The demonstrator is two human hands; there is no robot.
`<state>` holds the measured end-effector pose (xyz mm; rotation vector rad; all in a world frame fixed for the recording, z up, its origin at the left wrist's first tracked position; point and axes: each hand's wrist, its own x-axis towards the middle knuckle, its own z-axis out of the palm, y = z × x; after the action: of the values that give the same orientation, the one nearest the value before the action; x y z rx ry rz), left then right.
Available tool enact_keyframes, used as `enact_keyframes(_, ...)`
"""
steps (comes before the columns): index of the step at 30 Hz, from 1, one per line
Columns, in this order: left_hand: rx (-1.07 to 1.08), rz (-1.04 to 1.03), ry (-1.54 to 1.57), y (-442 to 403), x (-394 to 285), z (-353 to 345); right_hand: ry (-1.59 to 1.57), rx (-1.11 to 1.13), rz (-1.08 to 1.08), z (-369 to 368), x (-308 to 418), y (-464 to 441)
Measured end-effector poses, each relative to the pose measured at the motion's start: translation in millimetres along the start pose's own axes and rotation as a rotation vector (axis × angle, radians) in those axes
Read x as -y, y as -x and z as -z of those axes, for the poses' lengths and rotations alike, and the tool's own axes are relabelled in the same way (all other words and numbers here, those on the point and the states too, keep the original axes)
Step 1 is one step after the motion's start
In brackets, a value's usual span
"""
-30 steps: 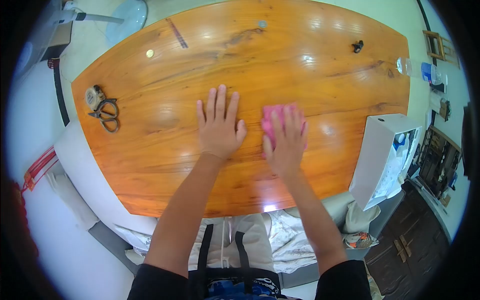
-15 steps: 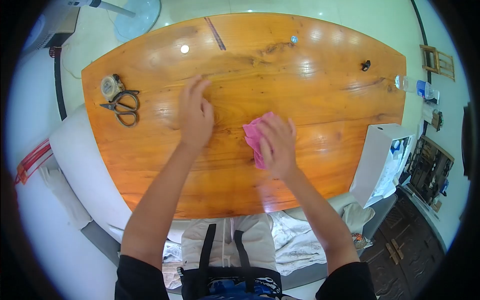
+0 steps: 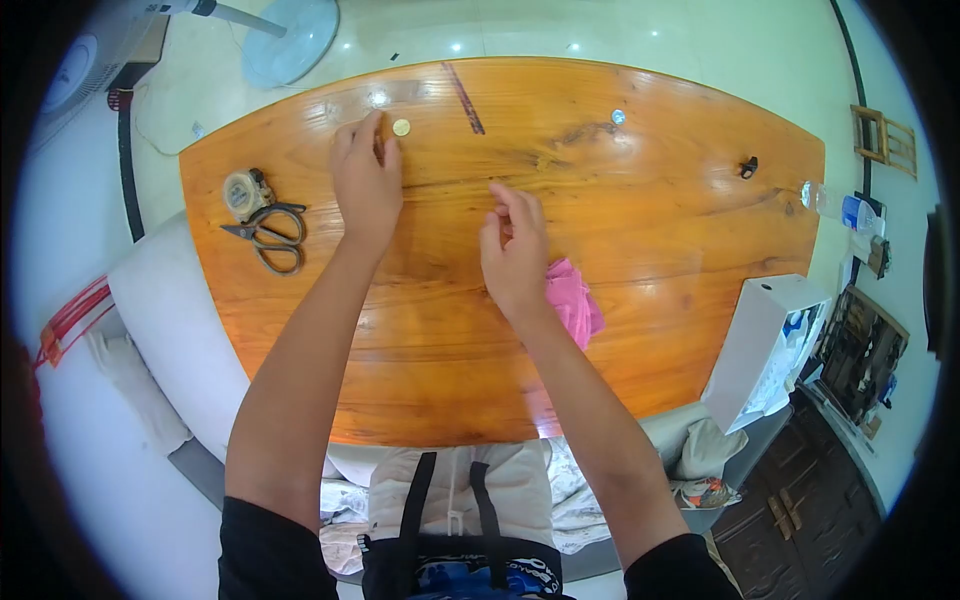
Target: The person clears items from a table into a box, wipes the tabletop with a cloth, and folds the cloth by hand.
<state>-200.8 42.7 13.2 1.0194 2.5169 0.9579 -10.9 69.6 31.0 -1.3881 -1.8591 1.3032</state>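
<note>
My left hand (image 3: 367,185) reaches over the far left of the wooden table (image 3: 430,350). Its fingers are slightly bent and apart, with nothing seen in them. Just right of its fingertips lies a small round gold-coloured disc (image 3: 401,127). My right hand (image 3: 516,250) is over the middle of the table, loosely curled, thumb apart from the fingers, and nothing shows in it. A crumpled pink cloth (image 3: 575,308) lies beside my right wrist, which partly covers it.
At the left are a tape measure (image 3: 243,197) and black-handled scissors (image 3: 279,243). A small blue-and-white disc (image 3: 618,117) and a small black object (image 3: 748,167) lie toward the far right. A white box (image 3: 750,345) stands at the right edge. A dark strip (image 3: 464,98) marks the far side.
My right hand has come off the pink cloth and moved left and forward. My left hand has moved forward beside the round disc. The view has shifted a little.
</note>
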Motion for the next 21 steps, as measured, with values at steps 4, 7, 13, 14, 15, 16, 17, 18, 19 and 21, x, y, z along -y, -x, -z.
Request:
enact_keyframes(4, 0.044, -0.075, -0.034, -11.5, -3.1, -3.3, 0.064, 0.024, 0.000, -6.3, 12.2, -16.4)
enact_keyframes(7, 0.101, -0.125, -0.045, -8.2, -9.0, -0.7, -0.001, 0.020, 0.025, -22.8, 18.8, -28.2)
enact_keyframes(13, 0.356, 0.148, 0.384, 19.9, -29.0, 5.3, -0.398, 0.011, -0.155, -28.4, 3.3, -31.0)
enact_keyframes(14, 0.366, 0.202, 0.495, 31.1, -30.7, 7.0, -0.346, 0.080, -0.188, -18.5, 3.0, -25.2)
enact_keyframes(15, 0.378, 0.275, 0.533, 42.8, -37.6, 10.5, -0.293, 0.147, -0.215, -4.1, 4.1, -18.7)
enact_keyframes(16, 0.388, 0.345, 0.577, 55.9, -47.0, 12.6, -0.236, 0.211, -0.236, 9.6, 4.9, -13.3)
enact_keyframes(17, 0.401, 0.418, 0.617, 70.9, -55.2, 14.7, -0.236, 0.165, -0.257, 21.1, 8.8, -3.2)
enact_keyframes(18, 0.427, 0.431, 0.660, 86.7, -61.5, 15.8, -0.237, 0.121, -0.283, 32.8, 15.2, 12.1)
enact_keyframes(19, 0.452, 0.445, 0.702, 102.7, -67.7, 15.6, -0.238, 0.077, -0.310, 44.5, 18.3, 28.8)
enact_keyframes(21, 0.510, 0.444, 0.760, 133.6, -81.3, 12.5, -0.275, 0.012, -0.318, 64.1, 4.0, 62.1)
